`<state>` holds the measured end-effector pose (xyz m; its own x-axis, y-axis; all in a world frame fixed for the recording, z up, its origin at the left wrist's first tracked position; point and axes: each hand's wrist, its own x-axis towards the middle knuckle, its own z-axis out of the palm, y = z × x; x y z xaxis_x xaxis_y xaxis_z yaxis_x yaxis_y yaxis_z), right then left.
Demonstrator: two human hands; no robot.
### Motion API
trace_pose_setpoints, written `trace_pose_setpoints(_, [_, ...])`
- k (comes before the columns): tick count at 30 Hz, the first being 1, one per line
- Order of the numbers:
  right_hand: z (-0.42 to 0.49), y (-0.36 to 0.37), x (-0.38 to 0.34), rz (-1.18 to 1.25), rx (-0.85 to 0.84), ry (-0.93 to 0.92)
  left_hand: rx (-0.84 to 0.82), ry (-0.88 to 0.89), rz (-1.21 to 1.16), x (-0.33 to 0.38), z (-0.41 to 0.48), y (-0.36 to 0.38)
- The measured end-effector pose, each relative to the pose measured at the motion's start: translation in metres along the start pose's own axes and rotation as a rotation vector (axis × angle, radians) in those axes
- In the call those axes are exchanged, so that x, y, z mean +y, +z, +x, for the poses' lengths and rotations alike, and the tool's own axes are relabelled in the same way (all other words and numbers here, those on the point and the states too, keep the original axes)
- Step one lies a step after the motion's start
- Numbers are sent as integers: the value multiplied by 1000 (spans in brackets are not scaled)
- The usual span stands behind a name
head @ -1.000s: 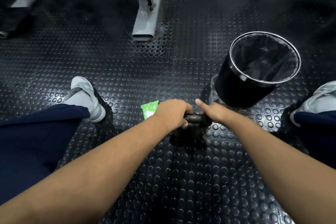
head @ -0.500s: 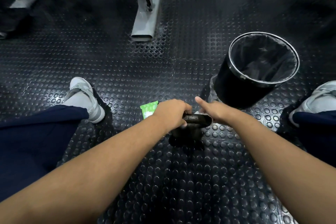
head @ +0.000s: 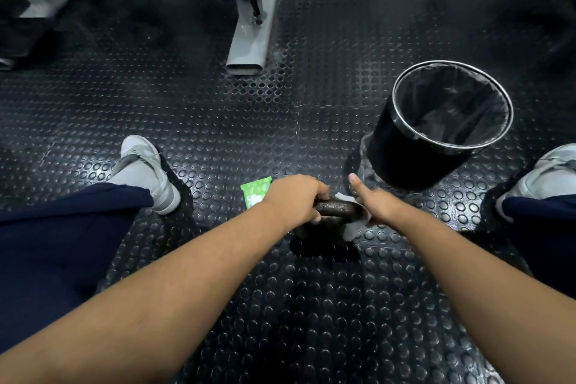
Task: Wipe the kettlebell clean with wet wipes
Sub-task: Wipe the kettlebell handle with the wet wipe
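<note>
White wipe now shows at the right hand, pressed against the kettlebell handle's right end, thumb raised; earlier it stayed hidden. Left hand unchanged, closed around the handle's left end. Kettlebell sits on black studded rubber floor between the feet. Green wipes pack lies just left; lined black bin stands ahead right; grey machine base beyond.

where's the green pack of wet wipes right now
In the head view the green wet wipes pack lies on the studded black rubber floor, just left of the left hand gripping the dark kettlebell's handle, right of the grey shoe.
</note>
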<state>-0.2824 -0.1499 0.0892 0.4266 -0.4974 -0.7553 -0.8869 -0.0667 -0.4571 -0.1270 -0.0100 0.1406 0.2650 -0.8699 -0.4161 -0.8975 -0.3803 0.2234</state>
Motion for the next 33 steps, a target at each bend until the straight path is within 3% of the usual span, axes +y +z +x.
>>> trace_pose_setpoints(4, [-5, -9, -14, -224, 47, -62, -21, -10, 2, 2, 1, 0])
trace_pose_setpoints(9, [0, -1, -28, -281, -1, -110, -38, -20, 1, 1, 3, 2])
trace_pose_setpoints(11, [10, 7, -24, -177, -63, -62, -35, -25, -12, 1, 4, 2])
trace_pose_setpoints(14, [31, 10, -2, 179, -196, -18, -33, -27, -28, 0, 5, 2])
trace_pose_setpoints(16, [33, 8, 6, 257, -252, -12, -30, -26, -26, 0, 6, 3])
trace_pose_setpoints(25, [13, -17, -38, -214, -153, -52, -20, -22, -33, -1, 4, 2])
trace_pose_setpoints(33, [18, 5, -15, -76, -123, 6, -12, -26, -34, 2, 2, 0])
